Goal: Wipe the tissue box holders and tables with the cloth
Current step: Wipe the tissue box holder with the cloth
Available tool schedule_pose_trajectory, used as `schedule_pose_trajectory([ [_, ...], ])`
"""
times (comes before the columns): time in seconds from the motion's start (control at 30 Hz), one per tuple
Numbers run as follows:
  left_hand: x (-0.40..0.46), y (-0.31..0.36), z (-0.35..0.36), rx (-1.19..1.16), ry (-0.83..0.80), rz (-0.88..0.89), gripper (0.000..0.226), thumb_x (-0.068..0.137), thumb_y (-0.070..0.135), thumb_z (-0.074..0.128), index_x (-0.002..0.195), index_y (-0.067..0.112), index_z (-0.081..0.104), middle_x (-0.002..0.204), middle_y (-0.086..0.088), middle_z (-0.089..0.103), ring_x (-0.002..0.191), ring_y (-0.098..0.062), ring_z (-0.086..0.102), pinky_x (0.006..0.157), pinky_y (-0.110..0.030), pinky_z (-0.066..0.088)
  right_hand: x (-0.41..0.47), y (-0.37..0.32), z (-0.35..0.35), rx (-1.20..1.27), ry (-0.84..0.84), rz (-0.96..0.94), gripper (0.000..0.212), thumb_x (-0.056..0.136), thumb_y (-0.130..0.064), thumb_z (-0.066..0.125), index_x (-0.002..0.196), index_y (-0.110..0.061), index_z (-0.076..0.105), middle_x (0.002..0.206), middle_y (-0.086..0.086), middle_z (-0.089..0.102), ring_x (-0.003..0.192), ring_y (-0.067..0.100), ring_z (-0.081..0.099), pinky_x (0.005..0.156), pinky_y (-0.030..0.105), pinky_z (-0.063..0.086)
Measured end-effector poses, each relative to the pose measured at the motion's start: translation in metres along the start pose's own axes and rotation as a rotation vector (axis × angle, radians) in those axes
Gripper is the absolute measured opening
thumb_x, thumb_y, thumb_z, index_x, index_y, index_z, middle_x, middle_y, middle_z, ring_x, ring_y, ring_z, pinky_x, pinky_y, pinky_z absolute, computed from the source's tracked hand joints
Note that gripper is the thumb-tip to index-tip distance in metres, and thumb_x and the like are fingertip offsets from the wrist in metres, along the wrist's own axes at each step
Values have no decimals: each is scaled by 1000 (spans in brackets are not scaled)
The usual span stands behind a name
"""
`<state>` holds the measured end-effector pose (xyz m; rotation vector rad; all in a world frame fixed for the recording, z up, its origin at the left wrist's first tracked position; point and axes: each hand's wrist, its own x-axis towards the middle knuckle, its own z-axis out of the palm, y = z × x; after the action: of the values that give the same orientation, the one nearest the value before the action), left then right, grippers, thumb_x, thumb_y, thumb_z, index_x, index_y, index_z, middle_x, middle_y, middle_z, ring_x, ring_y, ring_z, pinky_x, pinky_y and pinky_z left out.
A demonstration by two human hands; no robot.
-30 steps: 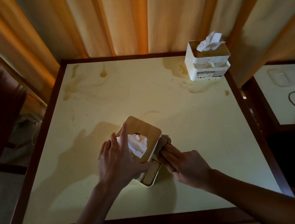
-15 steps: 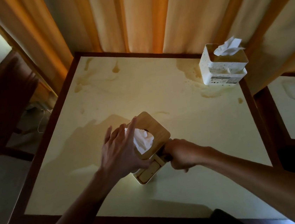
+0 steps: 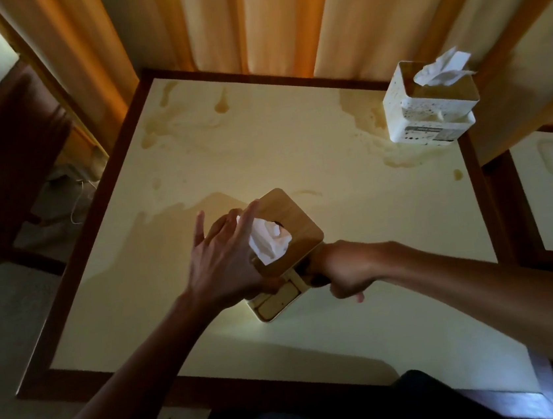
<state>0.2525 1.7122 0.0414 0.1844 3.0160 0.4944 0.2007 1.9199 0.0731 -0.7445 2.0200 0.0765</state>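
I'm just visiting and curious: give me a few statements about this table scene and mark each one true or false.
1. Two tissue boxes stand on the table. True: the near tissue box and the far tissue box.
2. The near tissue box has a wooden lid. True.
3. The left hand lies flat on the tabletop, away from the box. False: it steadies the near box, fingers spread by its lid.
4. The tabletop is spotless. False: brownish stains show, several by the far box.
5. The right hand is at the near box's side. True; its fingers are curled, and a cloth there is hard to make out.
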Motion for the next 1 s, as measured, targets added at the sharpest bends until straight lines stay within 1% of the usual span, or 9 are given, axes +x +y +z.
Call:
schedule_pose_trajectory([
  [0.13, -1, -7, -2, -34, -63, 32, 136, 48, 87, 66, 155, 24, 11, 154, 1, 38, 144, -19, 32, 119, -56, -11, -15, 6, -12, -226, 31, -1, 17, 83, 0, 51, 86, -16, 54, 83, 5, 64, 62, 16, 70, 56, 30, 52],
  [0.23, -1, -10, -3, -45, -80, 53, 134, 52, 82, 73, 155, 23, 10, 156, 0, 35, 145, -20, 29, 118, -57, -11, -13, 6, -2, -296, 55, -46, 22, 85, -4, 53, 95, -24, 56, 86, -7, 55, 74, 20, 68, 66, 35, 56],
  [0.33, -1, -11, -1, -36, -78, 64, 134, 52, 84, 71, 155, 24, 9, 155, 0, 36, 144, -20, 31, 119, -58, -9, 0, -5, 13, -312, 58, -55, 23, 91, -12, 55, 109, -25, 63, 101, -7, 57, 87, 19, 59, 70, 31, 45],
  [0.47, 1, -15, -3, -29, -126, 97, 134, 51, 85, 69, 154, 27, 7, 155, -2, 37, 144, -22, 32, 119, -58, -7, -6, -2, 9, -318, 34, -110, 22, 87, -7, 56, 80, -29, 55, 84, -10, 58, 80, 22, 62, 70, 35, 53],
  [0.53, 6, -23, -8, -47, -205, 134, 134, 51, 84, 70, 153, 32, 0, 157, -2, 34, 146, -22, 28, 120, -57, -6, -19, -5, 3, -392, 83, -223, 21, 85, -6, 58, 76, -25, 54, 81, -7, 57, 77, 25, 58, 67, 32, 45],
  [0.63, 17, -34, -17, -60, -330, 182, 133, 54, 78, 76, 151, 38, -7, 161, 0, 25, 148, -22, 19, 120, -57, -5, -28, -23, 2, -616, 186, -321, 16, 92, -15, 63, 104, -24, 68, 104, -4, 70, 95, 20, 66, 76, 30, 48],
  [0.73, 21, -35, -19, 24, -339, 245, 133, 53, 75, 79, 150, 38, -5, 161, 2, 22, 148, -21, 18, 119, -55, -3, -20, -29, 18, -611, 87, -250, 28, 97, -14, 54, 124, -16, 58, 115, 2, 66, 104, 24, 63, 82, 34, 51],
  [0.87, 18, -37, -18, 11, -307, 259, 130, 54, 72, 81, 151, 38, 0, 160, 4, 25, 147, -21, 20, 118, -52, -5, -6, -29, 36, -419, 180, -196, 11, 91, -9, 53, 97, -18, 54, 99, 6, 65, 86, 27, 61, 73, 35, 51],
  [1.0, 15, -36, -20, -1, -300, 251, 130, 54, 73, 79, 153, 36, 3, 160, 3, 25, 147, -18, 19, 118, -46, -10, 1, -27, 51, -219, 270, -134, 14, 97, -18, 50, 83, -21, 49, 88, 5, 64, 72, 24, 52, 67, 30, 42],
])
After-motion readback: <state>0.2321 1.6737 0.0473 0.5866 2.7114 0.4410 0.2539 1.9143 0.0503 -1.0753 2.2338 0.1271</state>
